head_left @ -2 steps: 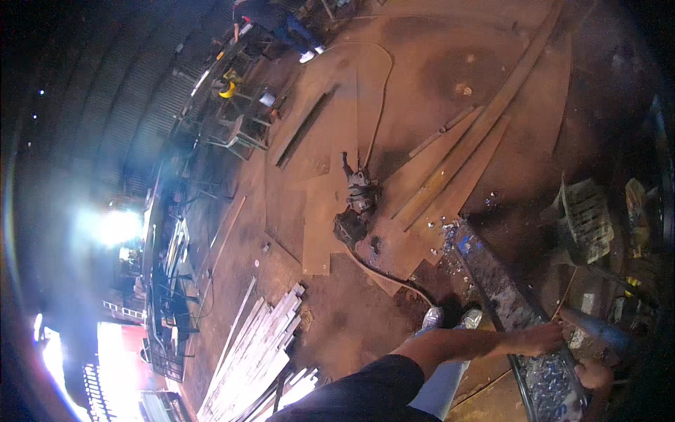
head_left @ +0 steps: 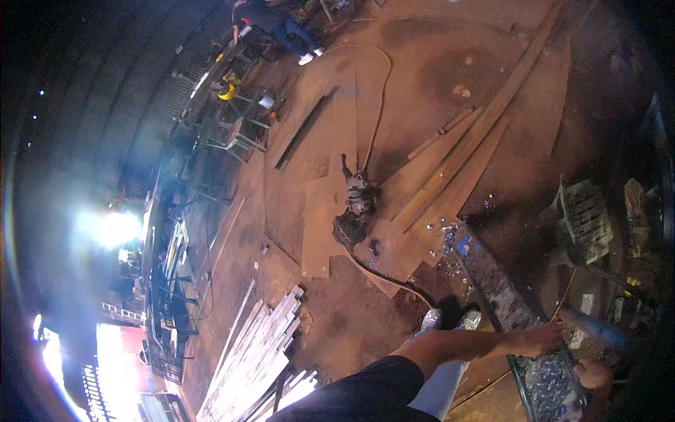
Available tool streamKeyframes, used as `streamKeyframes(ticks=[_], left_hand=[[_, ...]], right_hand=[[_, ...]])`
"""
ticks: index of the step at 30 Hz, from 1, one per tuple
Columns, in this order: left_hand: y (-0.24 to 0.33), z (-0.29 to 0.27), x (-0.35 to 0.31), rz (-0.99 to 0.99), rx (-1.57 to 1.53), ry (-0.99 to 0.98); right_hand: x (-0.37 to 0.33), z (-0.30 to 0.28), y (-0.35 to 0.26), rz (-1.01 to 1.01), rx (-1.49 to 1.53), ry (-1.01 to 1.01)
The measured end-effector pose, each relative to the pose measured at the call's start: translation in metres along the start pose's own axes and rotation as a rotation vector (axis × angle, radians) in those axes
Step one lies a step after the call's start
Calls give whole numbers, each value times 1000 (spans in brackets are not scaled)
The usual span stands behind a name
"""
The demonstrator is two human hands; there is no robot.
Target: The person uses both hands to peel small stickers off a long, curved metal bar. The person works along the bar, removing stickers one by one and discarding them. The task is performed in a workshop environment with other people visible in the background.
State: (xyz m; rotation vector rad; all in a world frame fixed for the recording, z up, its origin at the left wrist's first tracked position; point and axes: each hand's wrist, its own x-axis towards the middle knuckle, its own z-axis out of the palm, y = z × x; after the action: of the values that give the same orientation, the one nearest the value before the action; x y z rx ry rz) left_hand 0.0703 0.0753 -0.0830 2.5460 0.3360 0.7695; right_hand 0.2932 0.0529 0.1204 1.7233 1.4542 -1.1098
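The left hand (head_left: 536, 340) is stretched out over the near end of a long, paint-spattered metal beam (head_left: 492, 281) that runs across the dirt floor (head_left: 337, 330), with the person's shoes (head_left: 450, 320) just beside it. Its fingers (head_left: 555, 330) look loosely spread and lie flat on the beam's cluttered surface rather than closed round anything, though the view is dim here, so a small piece under the palm may be hidden. The right hand (head_left: 593, 373) sits at the lower right, curled, and seems to grip the handle of a dark tool (head_left: 598, 327) whose head points toward the left hand; I cannot tell how tightly.

The risk I see is in that closeness: if the tool is swung or slips, the flat left fingers lie in its path. The beam's end is strewn with blue and white scraps (head_left: 548, 380), which could shift or cut under pressure. A black cable (head_left: 383, 278) runs along the floor near the feet and could catch a step.
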Motion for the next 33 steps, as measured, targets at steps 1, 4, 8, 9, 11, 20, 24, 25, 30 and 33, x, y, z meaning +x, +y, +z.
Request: streamKeyframes(ticks=[1, 4, 8, 9, 11, 20, 24, 25, 30, 33], left_hand=[[0, 8, -1, -33, -67, 24], [-1, 25, 5, -215, -186, 3], [-6, 3, 13, -740, -254, 91], [-8, -12, 6, -916, -267, 180], [-16, -42, -8, -1077, -412, 283], [-87, -207, -184, -1292, -1528, 976], [-90, -322, -277, -1489, -578, 732], [-91, -343, -288, -1537, -306, 563], [-95, -397, -302, -1579, 237, 81], [-95, -406, -350, -1490, 291, 88]], right_hand=[[1, 1, -1, -16, -7, -4], [3, 2, -5, -41, -19, 2], [8, 2, -6, 24, -44, 13], [8, 2, -3, 13, -61, -6], [14, 3, 3, -11, -96, -43], [3, -3, -26, -73, -91, -4], [-45, -23, -55, 12, 35, 369], [-50, -24, -64, -3, 125, 450], [-30, 6, -136, -117, 498, 941], [-41, 75, -188, -175, 706, 1121]])
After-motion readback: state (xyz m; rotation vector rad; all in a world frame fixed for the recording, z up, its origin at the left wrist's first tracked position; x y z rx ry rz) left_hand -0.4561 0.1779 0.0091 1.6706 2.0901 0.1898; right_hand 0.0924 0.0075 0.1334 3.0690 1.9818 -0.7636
